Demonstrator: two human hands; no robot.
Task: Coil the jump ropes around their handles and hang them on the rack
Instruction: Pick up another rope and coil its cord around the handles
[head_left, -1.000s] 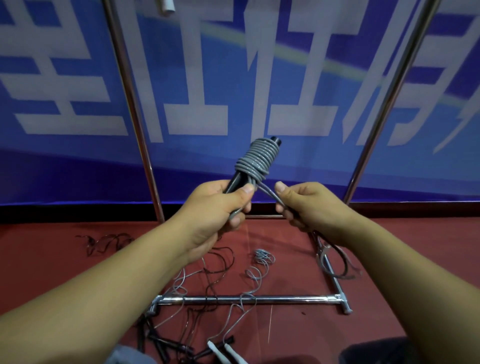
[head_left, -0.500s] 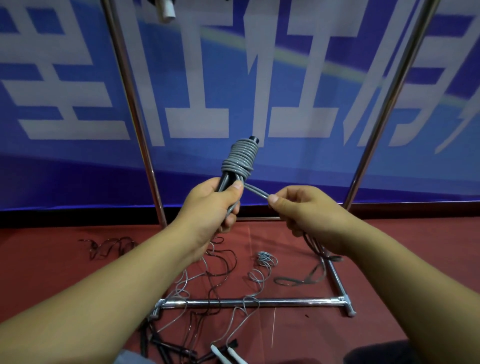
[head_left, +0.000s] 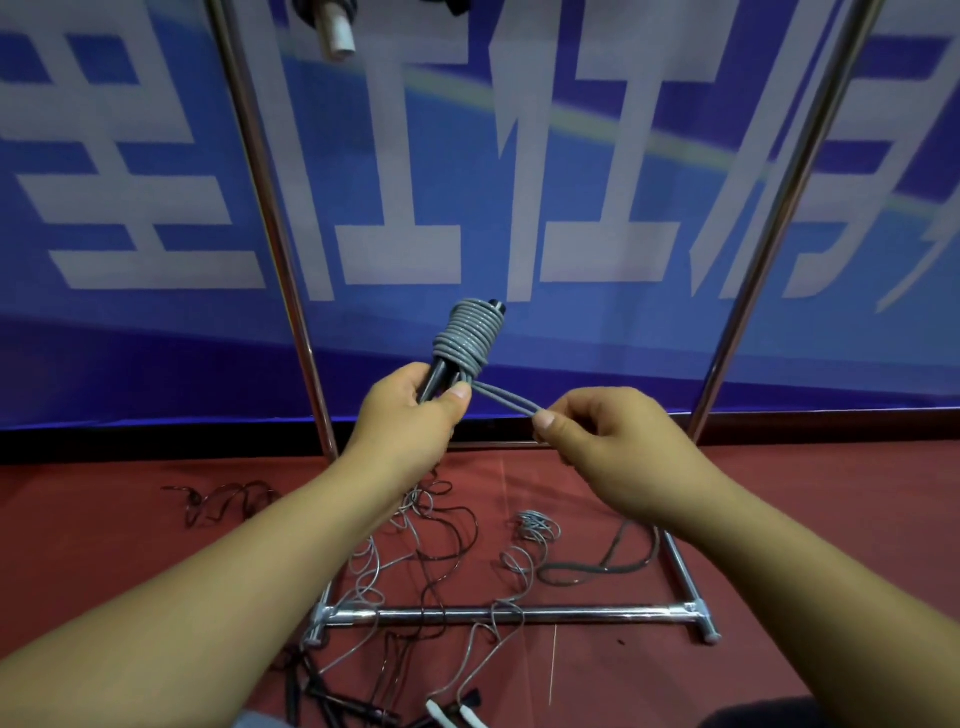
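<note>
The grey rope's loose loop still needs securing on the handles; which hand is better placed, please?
Probably the right hand: it already pinches the loop, while the left hand grips the handles below the coil.

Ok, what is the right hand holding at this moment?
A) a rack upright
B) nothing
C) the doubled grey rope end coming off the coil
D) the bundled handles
C: the right hand pinches the doubled grey rope end leading from the coil, while the left hand grips the handles.
</note>
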